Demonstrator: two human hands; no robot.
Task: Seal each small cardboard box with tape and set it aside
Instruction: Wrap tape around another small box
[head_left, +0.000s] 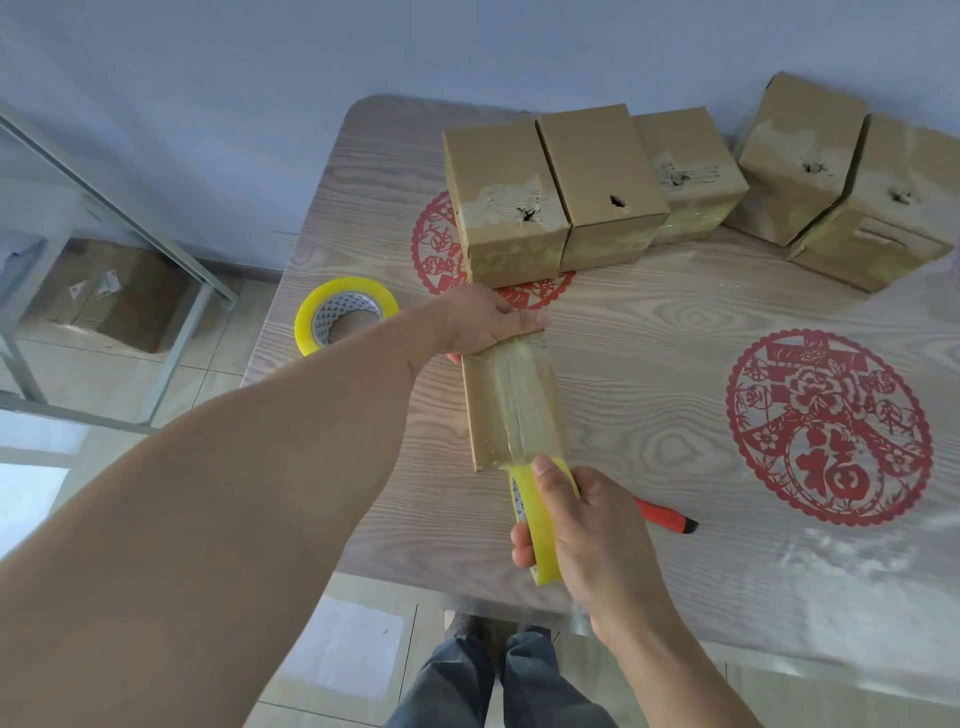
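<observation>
The small brown cardboard box (511, 402) you were sealing lay flat near the middle of the pale wood-grain table (649, 332), with a strip of clear tape already running along its top seam. Your left hand (488, 319) was pressed down on the far end of that box, fingers together and laid flat over the edge, thumb tucked at the side. Your right hand (582, 530) was wrapped around a yellow roll of packing tape (540, 525), thumb on top right where the tape left the box's near edge, fingers curled underneath. So the roll sat just past the near end of the box, touching it or very nearly, kinda hard to tell.

Just right of that hand, a red-handled utility knife (667, 514) lay on the table, partly hidden behind your wrist. Off to the left of your left forearm sat a second yellow tape roll (345, 314), lying flat near the table's edge.

Further back, five more brown cardboard boxes were lined up along the far side: a group of three (587, 192) packed tight against each other, then a pair (841, 176) to the right, tilted a bit. Most had torn patches and a small hole on the upward face. Two red paper-cut decorations were on the table, one (826, 426) at the right, the other (441, 244) partly under the boxes.
</observation>
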